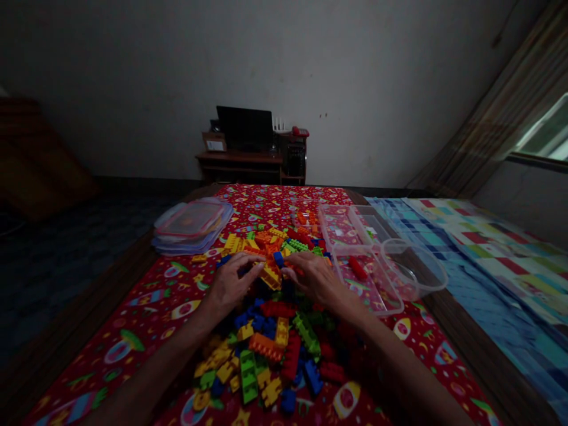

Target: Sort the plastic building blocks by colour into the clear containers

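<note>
My left hand [235, 281] reaches into a heap of plastic building bricks, its thumb and fingers apart. Close to its fingertips lies a yellow brick [270, 277], with orange bricks [262, 238] behind it. Across from it, my right hand [313, 275] has its fingers curled and its fingertips at a small blue building brick [278, 259]. The thumb's grip on that brick is partly hidden. Nearer to me, below both hands, spreads a loose pile with a green brick [248, 376], an orange brick [266, 347] and a red brick [291, 355].
Right of the heap stands a clear divided plastic box [386, 307] with a red brick [357, 268] in one compartment. Beside it is a clear rounded container [432, 275]. Stacked lids [190, 219] lie at the left. A patterned red cloth [155, 319] covers the table.
</note>
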### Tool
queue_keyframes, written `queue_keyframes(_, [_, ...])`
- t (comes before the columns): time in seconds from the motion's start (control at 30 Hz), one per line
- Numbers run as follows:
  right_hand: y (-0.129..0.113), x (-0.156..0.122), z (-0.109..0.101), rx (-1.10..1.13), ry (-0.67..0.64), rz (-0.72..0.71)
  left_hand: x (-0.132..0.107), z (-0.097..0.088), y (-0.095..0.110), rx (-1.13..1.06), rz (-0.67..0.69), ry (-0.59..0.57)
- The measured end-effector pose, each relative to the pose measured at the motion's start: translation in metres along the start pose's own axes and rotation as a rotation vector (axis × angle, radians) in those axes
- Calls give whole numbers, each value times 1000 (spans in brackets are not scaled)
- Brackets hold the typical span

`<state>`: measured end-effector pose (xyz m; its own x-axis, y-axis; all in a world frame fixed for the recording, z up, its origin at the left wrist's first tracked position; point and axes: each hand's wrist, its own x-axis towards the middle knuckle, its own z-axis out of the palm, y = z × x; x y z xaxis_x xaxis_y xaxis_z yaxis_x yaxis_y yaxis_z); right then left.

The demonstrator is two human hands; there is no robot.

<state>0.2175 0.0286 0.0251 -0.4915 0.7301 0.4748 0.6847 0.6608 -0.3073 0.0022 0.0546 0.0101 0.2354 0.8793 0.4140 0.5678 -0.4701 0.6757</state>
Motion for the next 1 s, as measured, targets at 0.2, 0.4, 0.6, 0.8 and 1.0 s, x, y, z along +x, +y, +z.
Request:
queue_keyframes(0.2, [-13, -2, 10, 47, -114, -9, 0, 1, 1, -19, -13, -47])
queue_keyframes(0.4, [-3, -3, 6, 33, -77, 60, -2, -4, 4, 49, 109, -41])
queue_keyframes(0.6, [13, -2, 1, 76, 24, 40, 2, -7, -14, 254, 195, -37])
queue_keyframes(0.8, [27, -2, -10, 128, 39, 220, -2, -3, -35, 369, 196, -222])
queue_keyframes(1.0, [45, -3, -25, 156, 33, 318, -2, -9, -30, 311, 144, -195])
